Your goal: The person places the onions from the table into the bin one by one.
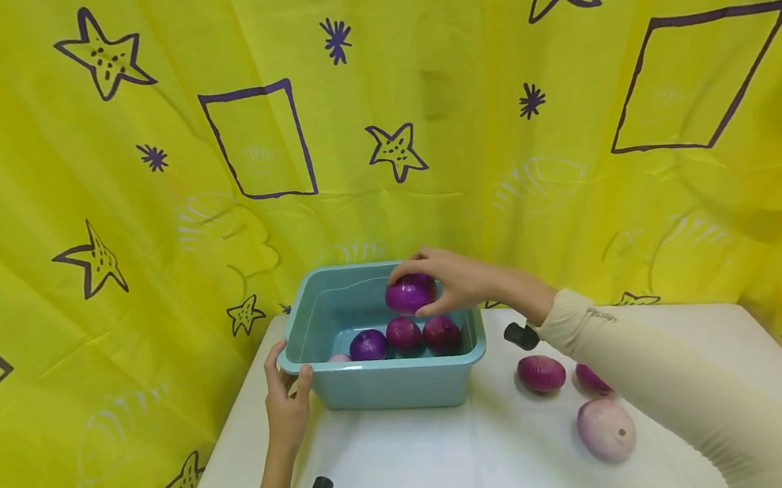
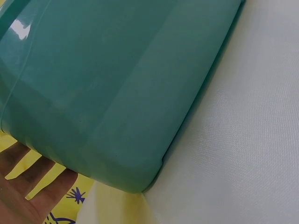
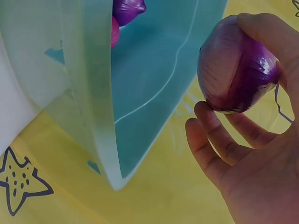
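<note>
My right hand [image 1: 455,277] grips a purple onion [image 1: 411,295] over the right part of a blue-green plastic tub [image 1: 391,383]. Thumb and fingertips hold the onion [image 3: 238,65] in the right wrist view. Inside the tub, a dark purple onion [image 1: 369,346] and two redder onions [image 1: 404,336] lie near the front wall, with a pale one [image 1: 338,358] mostly hidden behind the rim. At the tub's front left corner my left hand [image 1: 288,406] holds the rim, thumb on the front side. The left wrist view shows its fingers [image 2: 51,186] against the tub's end.
Right of the tub, on the white table [image 1: 400,466], lie a red onion [image 1: 541,374], another partly behind the right sleeve [image 1: 594,380], and a pale onion [image 1: 607,430]. A yellow patterned curtain [image 1: 374,222] hangs right behind the tub.
</note>
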